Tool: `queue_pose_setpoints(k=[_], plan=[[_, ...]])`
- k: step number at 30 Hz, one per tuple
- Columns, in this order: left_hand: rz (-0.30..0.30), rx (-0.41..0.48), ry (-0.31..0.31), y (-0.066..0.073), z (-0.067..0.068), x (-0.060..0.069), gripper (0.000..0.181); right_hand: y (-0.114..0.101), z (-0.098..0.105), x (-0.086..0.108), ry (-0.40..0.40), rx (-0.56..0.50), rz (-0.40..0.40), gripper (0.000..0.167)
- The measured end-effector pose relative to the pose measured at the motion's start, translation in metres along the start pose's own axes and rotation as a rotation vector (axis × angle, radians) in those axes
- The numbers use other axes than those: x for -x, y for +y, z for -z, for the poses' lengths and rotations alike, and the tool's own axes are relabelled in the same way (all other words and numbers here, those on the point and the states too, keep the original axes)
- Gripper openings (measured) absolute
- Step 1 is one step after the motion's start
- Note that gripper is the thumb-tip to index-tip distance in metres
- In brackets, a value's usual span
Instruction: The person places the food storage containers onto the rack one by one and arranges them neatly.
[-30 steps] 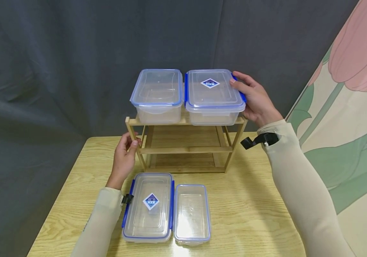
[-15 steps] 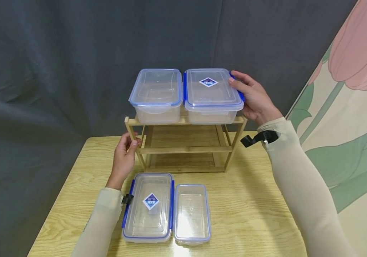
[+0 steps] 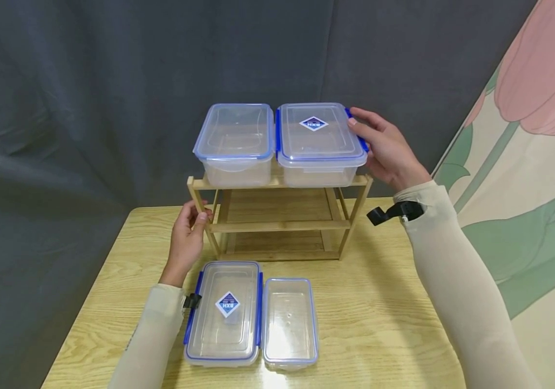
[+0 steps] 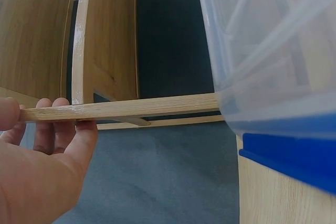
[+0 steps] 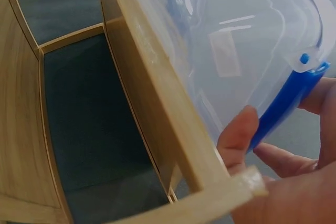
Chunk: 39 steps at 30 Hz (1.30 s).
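Labelled container [image 3: 318, 141] atop rack [image 3: 279, 226], right end, held at edge in fingers of right hand [image 3: 390, 151]; fingers of left hand [image 3: 187, 243] round rack's left post. Looks like positioning step; next, check flat seating before loosening right fingers.

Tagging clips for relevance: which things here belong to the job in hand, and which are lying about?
Seemingly in the job:
Top-right box, held by the right hand
Wooden rack, gripped by the left hand
Top-left box, on the rack

Seemingly lying about, unheld:
Large flat box, on the table
Narrow box, beside it
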<state>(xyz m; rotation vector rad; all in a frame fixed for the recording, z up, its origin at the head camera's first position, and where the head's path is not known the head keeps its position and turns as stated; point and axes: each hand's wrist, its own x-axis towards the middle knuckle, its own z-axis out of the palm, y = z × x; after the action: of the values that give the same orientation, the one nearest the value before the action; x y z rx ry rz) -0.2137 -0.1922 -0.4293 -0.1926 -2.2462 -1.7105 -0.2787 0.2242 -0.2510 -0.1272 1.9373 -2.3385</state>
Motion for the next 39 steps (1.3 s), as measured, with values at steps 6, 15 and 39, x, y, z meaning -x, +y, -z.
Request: queue_pose_setpoints(k=[6,15,39], plan=[[0.000,0.015,-0.002,0.000,0.001,-0.001,0.029,0.002,0.004,0.011,0.004,-0.004,0.012,0.076],[0.010,0.022,-0.004,0.001,0.000,-0.002,0.030,0.007,0.007,0.028,-0.010,0.029,0.094,0.072],[0.017,0.019,-0.002,0.002,0.000,-0.001,0.029,0.033,0.010,0.089,-0.129,-0.185,0.289,0.040]])
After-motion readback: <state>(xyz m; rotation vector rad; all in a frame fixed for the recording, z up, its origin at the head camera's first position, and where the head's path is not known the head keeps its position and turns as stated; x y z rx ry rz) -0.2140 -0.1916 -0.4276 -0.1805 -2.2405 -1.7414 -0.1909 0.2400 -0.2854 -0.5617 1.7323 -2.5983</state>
